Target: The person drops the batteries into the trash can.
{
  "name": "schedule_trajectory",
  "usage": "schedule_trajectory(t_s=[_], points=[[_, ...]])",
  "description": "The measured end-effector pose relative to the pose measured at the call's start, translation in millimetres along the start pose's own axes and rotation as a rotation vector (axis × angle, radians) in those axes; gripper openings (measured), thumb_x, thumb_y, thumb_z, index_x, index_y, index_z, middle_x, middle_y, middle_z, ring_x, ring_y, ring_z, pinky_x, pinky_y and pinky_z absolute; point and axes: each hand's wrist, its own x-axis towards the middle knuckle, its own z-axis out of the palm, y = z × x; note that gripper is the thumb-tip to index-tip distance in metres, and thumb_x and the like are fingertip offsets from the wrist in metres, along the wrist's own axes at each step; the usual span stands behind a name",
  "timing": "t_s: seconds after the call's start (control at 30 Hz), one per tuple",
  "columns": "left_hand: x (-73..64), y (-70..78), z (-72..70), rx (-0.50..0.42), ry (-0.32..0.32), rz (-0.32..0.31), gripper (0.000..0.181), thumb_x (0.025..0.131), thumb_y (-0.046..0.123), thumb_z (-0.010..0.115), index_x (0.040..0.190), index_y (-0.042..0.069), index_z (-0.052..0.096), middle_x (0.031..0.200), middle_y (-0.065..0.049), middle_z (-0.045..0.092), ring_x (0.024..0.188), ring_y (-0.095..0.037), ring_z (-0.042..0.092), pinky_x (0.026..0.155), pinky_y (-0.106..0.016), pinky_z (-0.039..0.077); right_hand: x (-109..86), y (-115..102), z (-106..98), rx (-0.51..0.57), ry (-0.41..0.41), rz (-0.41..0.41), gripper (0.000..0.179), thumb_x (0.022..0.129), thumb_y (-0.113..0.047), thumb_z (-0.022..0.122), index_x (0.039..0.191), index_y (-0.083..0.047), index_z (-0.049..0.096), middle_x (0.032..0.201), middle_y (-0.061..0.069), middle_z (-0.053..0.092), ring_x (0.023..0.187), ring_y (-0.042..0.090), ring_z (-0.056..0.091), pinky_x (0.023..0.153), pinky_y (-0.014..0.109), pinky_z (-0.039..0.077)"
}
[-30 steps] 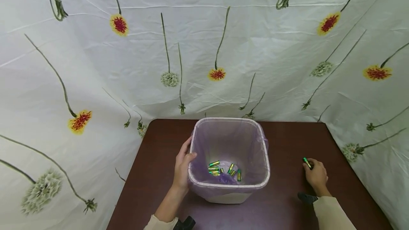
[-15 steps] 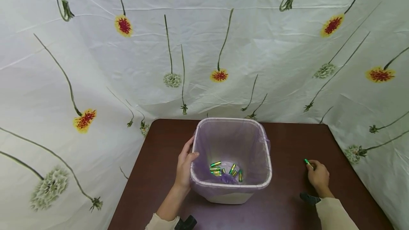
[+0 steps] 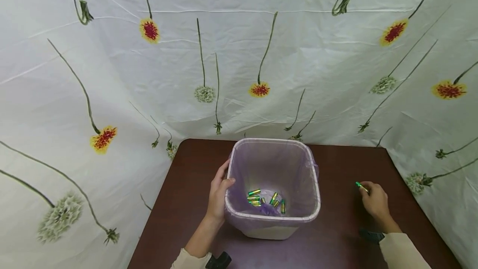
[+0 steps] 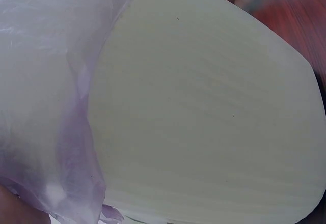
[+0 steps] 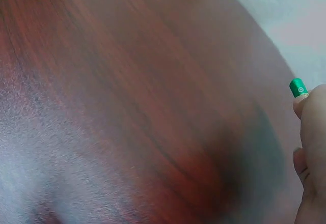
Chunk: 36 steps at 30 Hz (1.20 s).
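A pale bin lined with a thin purple plastic bag stands on the dark wooden table. On its floor lie several green-and-gold batteries, some side by side and some at angles. My left hand grips the bin's left side, thumb over the rim and fingers along the outside wall. To the right of the bin, my right hand pinches one more battery, its green end poking out past the fingers. In the right wrist view that battery's green end shows above the thumb.
The dark brown table ends at a white cloth printed with flowers, which hangs behind and on both sides. A dark wrist strap piece sits at the left sleeve, another at the right.
The head view has shifted slightly, moving everything a little rightward. My right hand keeps the battery and has turned and risen slightly. My left hand stays on the bin.
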Motion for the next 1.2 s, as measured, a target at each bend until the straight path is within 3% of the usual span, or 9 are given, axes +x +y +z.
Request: schedule_trajectory(t_s=[0.13,0.3,0.6,0.87,1.2], points=[[-0.2,0.4,0.1,0.004,0.006,0.004,0.062,0.093,0.004,0.046,0.155,-0.002,0.042,0.156,-0.020,0.044,0.133,-0.038,0.045,0.102,-0.031,0.043,6.8,-13,-7,0.020,0.018,-0.050,0.020,0.101,-0.001,0.059,0.116,0.012,0.064,0.109,0.035,0.058,0.097,0.051,0.057,0.080,0.066,0.043],[-0.3,0.2,-0.2,0.021,0.011,0.002,0.061,0.094,0.005,0.045,0.155,-0.001,0.042,0.155,-0.021,0.045,0.132,-0.038,0.046,0.101,-0.031,0.044,17.7,-33,-11,0.031,0.028,-0.123,0.017,0.100,0.001,0.061,0.113,0.009,0.067,0.105,0.027,0.061,0.088,0.039,0.059,0.069,0.053,0.046],[-0.7,-0.7,0.7,0.024,0.008,-0.007,0.061,0.095,0.005,0.045,0.155,-0.001,0.042,0.155,-0.020,0.045,0.130,-0.036,0.048,0.101,-0.032,0.045,35.1,-68,-24,0.045,0.028,-0.237,0.015,0.099,0.002,0.064,0.112,0.005,0.070,0.101,0.020,0.060,0.070,0.020,0.046,0.059,0.037,0.038],[-0.1,0.0,0.7,0.022,-0.003,0.001,0.060,0.096,0.005,0.044,0.155,-0.001,0.042,0.154,-0.020,0.045,0.130,-0.035,0.048,0.102,-0.033,0.044,43.2,-99,-39,0.054,0.022,-0.357,0.016,0.096,0.002,0.068,0.111,0.000,0.071,0.104,0.015,0.062,0.073,0.014,0.048,0.062,0.033,0.042],[2.8,2.1,-3.5,0.013,-0.038,-0.023,0.060,0.097,0.006,0.047,0.156,0.000,0.040,0.155,-0.021,0.044,0.131,-0.041,0.046,0.099,-0.032,0.046,54.5,-157,-58,0.117,0.041,-0.481,0.017,0.095,0.001,0.071,0.110,-0.004,0.073,0.097,0.006,0.063,0.075,0.013,0.050,0.063,0.028,0.042]])
